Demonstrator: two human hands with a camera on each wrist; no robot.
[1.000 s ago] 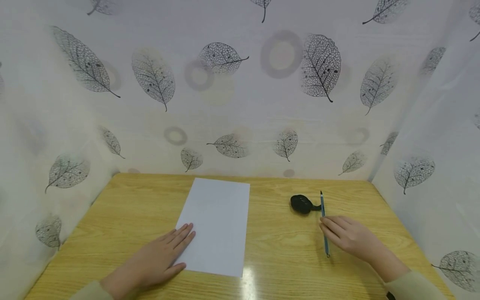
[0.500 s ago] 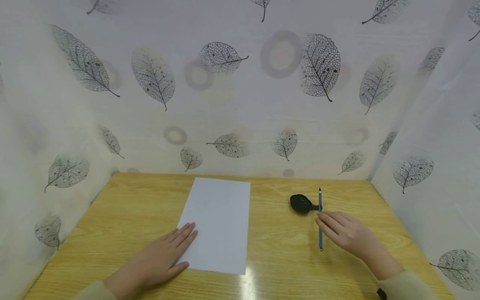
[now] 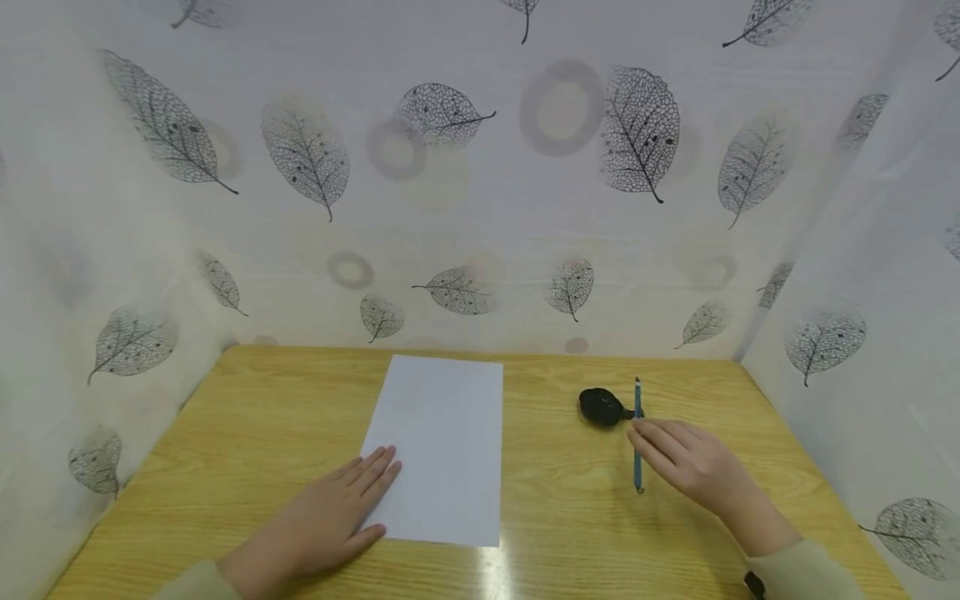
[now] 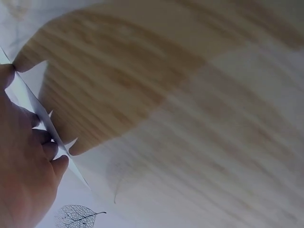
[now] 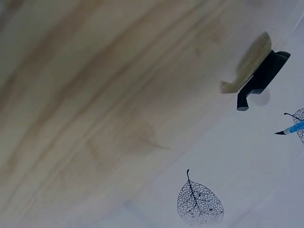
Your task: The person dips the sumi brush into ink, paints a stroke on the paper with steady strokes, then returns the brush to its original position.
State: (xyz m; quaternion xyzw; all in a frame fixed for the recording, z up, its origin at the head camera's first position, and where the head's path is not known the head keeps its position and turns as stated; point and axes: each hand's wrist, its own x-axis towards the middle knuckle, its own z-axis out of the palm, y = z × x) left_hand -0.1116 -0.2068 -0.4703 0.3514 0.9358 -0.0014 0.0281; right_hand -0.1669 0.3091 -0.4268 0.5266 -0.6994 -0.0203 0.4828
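Observation:
A white sheet of paper (image 3: 446,433) lies left of the middle of the wooden table. My left hand (image 3: 322,512) rests on its lower left edge, fingers straight, thumb apart. In the left wrist view, the fingers (image 4: 45,142) lie along the paper's thin edge. At the right, my right hand (image 3: 697,471) pinches the middle of a blue writing brush (image 3: 638,475). The brush stands nearly upright in the head view, its dark tip pointing away and its loop end toward me. In the right wrist view only the brush's tip end (image 5: 293,129) shows; the hand is out of sight.
Just left of the brush sits a black shallow dish (image 3: 600,407) with a short handle, which the brush partly overlaps in the head view. Leaf-patterned cloth (image 3: 465,208) walls in the table's back and both sides. The tabletop (image 3: 277,417) is glossy.
My left hand and the paper have slid slightly to the right. My right hand has drifted left and a little away from me with the brush, which is now more upright in view.

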